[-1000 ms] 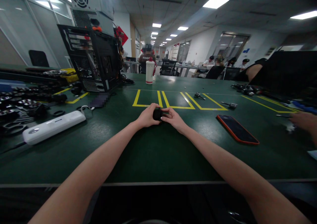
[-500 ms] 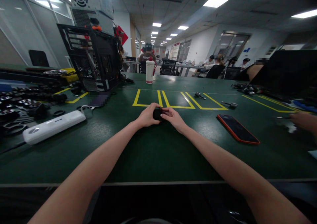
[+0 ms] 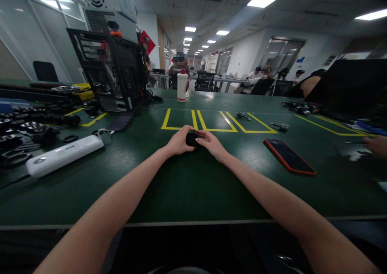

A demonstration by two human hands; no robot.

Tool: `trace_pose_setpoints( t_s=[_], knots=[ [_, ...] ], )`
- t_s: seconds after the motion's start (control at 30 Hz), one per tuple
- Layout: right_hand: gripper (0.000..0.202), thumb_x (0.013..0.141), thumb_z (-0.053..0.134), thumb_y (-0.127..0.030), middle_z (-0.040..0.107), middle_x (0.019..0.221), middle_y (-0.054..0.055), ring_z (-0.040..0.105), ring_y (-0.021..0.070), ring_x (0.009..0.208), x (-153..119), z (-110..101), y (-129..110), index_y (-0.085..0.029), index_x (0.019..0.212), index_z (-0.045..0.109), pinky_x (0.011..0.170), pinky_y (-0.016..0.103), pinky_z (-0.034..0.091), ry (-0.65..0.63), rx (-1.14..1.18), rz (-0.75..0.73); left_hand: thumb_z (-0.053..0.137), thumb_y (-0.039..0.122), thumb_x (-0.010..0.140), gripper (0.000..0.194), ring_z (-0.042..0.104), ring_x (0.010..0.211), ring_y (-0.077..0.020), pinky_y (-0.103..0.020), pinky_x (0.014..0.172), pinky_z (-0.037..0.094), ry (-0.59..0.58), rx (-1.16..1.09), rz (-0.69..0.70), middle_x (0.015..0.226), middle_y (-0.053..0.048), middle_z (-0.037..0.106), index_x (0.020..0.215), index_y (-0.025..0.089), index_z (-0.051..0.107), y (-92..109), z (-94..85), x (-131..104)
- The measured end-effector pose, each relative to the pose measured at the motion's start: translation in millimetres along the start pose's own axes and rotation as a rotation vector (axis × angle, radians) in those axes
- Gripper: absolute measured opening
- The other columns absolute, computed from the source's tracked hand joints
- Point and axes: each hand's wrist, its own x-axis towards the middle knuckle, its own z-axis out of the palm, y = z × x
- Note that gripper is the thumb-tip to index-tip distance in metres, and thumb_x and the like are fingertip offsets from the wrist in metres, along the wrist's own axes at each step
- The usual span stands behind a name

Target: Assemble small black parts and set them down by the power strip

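A small black part (image 3: pixel 191 139) is held between both hands, just above or on the green table (image 3: pixel 199 185); its exact kind is too dark to make out. My left hand (image 3: pixel 180 141) wraps round it from the left, thumb on the near side and fingers over the far side. My right hand (image 3: pixel 211 143) closes on its right side with thumb and fingertips. Beyond the hands, yellow tape outlines (image 3: pixel 215 131) mark the tabletop. Two small metal-and-black parts lie further right, one metal shaft piece (image 3: pixel 243 116) inside the tape and another shaft piece (image 3: pixel 281 126) beside it.
An orange-edged phone (image 3: pixel 289 156) lies on the right, a white power strip (image 3: pixel 65 155) on the left. Behind the strip stand heaped black parts (image 3: pixel 36 124) and an open computer case (image 3: pixel 115 72). A white bottle (image 3: pixel 182 87) stands further back. Another person's hand (image 3: pixel 376 145) works at the right edge.
Both hands keep their grip on the black part, with hardly any movement. The view has shifted very slightly. At the right edge, the other person's hand has moved a little to the right.
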Motion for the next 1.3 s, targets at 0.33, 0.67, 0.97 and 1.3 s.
trace_pose_setpoints(
  t_s=[0.33, 0.67, 0.97, 1.3],
  knots=[
    [0.023, 0.068, 0.062, -0.027, 0.057, 0.095, 0.001, 0.055, 0.0156, 0.093, -1.3, -0.4, 1.1, -0.021, 0.088, 0.054, 0.089, 0.036, 0.041, -0.003, 0.015, -0.077, 0.067, 0.024, 0.056, 0.059, 0.051, 0.095, -0.0226, -0.037, 0.079, 0.042, -0.008, 0.002, -0.022, 0.104, -0.005, 0.048, 0.107, 0.022, 0.037, 4.4, -2.3, -0.3],
    [0.033, 0.066, 0.063, -0.020, 0.055, 0.105, 0.003, 0.052, 0.0168, 0.102, -2.9, -1.5, 0.8, -0.021, 0.098, 0.053, 0.094, 0.037, 0.036, -0.054, 0.043, -0.054, 0.067, 0.021, 0.055, 0.060, 0.051, 0.094, -0.0220, -0.037, 0.080, 0.042, 0.004, -0.027, 0.007, 0.103, -0.005, 0.049, 0.107, 0.020, 0.038, 2.2, -1.2, -0.1],
    [0.029, 0.067, 0.063, -0.027, 0.058, 0.096, 0.002, 0.054, 0.0162, 0.095, 0.2, -0.6, 2.1, -0.021, 0.094, 0.053, 0.091, 0.038, 0.039, 0.017, 0.008, -0.060, 0.066, 0.024, 0.056, 0.059, 0.051, 0.094, -0.0226, -0.037, 0.079, 0.043, -0.022, -0.009, -0.036, 0.104, -0.005, 0.048, 0.107, 0.022, 0.037, 4.1, -2.8, -0.4],
    [0.038, 0.062, 0.066, -0.019, 0.055, 0.107, 0.002, 0.052, 0.0174, 0.102, -4.1, -1.7, 1.9, -0.022, 0.097, 0.052, 0.094, 0.038, 0.037, -0.066, 0.051, -0.083, 0.066, 0.023, 0.055, 0.059, 0.051, 0.094, -0.0224, -0.037, 0.079, 0.042, -0.007, -0.018, -0.028, 0.104, -0.005, 0.048, 0.107, 0.021, 0.038, 2.9, -1.8, 0.5]
  ],
)
